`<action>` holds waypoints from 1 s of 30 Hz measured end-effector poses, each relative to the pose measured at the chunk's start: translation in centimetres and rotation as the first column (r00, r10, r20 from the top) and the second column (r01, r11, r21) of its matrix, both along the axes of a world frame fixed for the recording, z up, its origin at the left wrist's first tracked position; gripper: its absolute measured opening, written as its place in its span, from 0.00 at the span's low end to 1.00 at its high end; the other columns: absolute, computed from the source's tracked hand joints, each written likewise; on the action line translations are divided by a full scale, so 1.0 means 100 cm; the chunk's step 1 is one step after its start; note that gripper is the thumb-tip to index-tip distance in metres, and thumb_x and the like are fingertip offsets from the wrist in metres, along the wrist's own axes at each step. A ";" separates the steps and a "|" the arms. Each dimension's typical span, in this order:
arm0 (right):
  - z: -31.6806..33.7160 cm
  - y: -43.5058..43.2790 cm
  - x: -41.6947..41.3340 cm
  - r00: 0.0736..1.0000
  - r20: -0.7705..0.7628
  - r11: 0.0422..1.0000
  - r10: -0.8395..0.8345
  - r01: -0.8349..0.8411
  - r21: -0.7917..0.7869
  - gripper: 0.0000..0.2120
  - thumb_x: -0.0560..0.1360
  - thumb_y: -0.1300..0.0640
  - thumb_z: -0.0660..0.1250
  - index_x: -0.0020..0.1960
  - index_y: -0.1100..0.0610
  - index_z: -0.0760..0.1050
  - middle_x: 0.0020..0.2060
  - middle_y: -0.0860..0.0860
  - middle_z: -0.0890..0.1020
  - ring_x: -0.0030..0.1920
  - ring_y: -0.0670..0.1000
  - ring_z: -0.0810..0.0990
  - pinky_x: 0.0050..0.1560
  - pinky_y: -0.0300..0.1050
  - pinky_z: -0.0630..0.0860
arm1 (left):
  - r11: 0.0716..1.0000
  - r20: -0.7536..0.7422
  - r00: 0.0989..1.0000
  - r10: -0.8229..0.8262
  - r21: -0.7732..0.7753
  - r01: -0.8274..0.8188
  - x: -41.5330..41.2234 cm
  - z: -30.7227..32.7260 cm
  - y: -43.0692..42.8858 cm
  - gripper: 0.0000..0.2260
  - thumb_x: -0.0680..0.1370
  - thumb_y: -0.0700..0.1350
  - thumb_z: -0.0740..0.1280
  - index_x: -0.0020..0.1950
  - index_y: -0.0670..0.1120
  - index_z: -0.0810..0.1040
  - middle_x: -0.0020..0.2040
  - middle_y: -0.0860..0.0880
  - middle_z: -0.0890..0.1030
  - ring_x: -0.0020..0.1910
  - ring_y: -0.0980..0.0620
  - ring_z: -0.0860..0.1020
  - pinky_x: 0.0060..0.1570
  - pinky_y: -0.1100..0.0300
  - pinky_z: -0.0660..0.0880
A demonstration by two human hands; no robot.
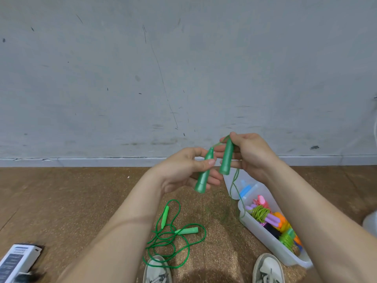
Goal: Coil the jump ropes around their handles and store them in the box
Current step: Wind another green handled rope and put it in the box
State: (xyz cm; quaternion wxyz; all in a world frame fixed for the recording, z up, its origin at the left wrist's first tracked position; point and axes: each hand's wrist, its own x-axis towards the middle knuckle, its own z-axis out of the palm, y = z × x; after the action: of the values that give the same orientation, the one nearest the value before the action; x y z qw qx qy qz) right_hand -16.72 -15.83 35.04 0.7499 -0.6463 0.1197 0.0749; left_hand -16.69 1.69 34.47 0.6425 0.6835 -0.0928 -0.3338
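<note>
Two green handles, one per hand, are held up over the floor (81, 201), toward its far edge where it meets the wall (122, 78). The left hand (181, 170) grips the left handle (203, 177), thumb across the front, fingers curled behind, butt end tilted down and left. The right hand (250, 154) grips the right handle (226, 159), fingers wrapped round it, thumb up by the tip, handle near upright. The handles sit just beside each other; cannot tell if they touch.

A thin green cord (231, 188) leaves both tips. A short stretch bridges them, and the rest drops under the right hand in a loop over the box's far end. Its lower part is blurred, so cannot tell where it lands.

The box (265, 235) is translucent white, on the floor right of middle, lying diagonal, its near end beside the right shoe (267, 268). Inside are coiled ropes (260, 213): blue, pink, purple with yellow-green cord, orange, one dark, one green.

A loose rope (186, 230), green, lies uncoiled on the floor between the forearms, left of the box and apart from it. Its two pale green handles sit in a tangle of loops, and one loop reaches the left shoe (157, 269).

A white and blue carton (16, 260) is at the floor's near left corner, partly cut off.
</note>
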 end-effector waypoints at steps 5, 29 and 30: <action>0.000 0.011 -0.006 0.994 -0.002 0.993 0.108 -0.108 -0.057 0.14 0.83 0.57 0.56 0.55 0.63 0.78 0.45 0.57 0.84 0.43 0.50 0.83 0.46 0.45 0.79 | 0.999 0.000 0.999 0.045 -0.009 -0.045 0.000 -0.005 -0.005 0.07 0.81 0.47 0.61 0.52 0.45 0.75 0.48 0.40 0.83 0.40 0.49 0.83 0.39 0.57 0.81; 0.000 0.023 -0.023 0.872 -0.021 0.867 0.488 -0.488 -0.105 0.10 0.78 0.67 0.62 0.40 0.56 0.73 0.26 0.51 0.70 0.27 0.48 0.67 0.22 0.34 0.57 | 0.972 0.409 0.882 0.233 -0.078 -0.220 0.008 0.002 -0.006 0.07 0.70 0.47 0.75 0.43 0.46 0.82 0.33 0.44 0.69 0.30 0.51 0.65 0.30 0.63 0.66; 0.001 0.025 -0.023 0.871 -0.016 0.866 0.491 -0.490 -0.103 0.09 0.78 0.65 0.61 0.41 0.57 0.74 0.25 0.49 0.67 0.27 0.47 0.64 0.22 0.35 0.53 | 0.974 0.416 0.881 0.227 -0.071 -0.217 0.008 0.006 -0.004 0.09 0.71 0.47 0.74 0.43 0.42 0.82 0.31 0.43 0.71 0.29 0.53 0.66 0.28 0.65 0.65</action>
State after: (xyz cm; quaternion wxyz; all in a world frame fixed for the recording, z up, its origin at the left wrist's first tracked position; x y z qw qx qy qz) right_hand -19.03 -13.37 35.16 0.6725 -0.6937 -0.0484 0.2532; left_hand -15.87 1.31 35.07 0.6489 0.7381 -0.1543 -0.1016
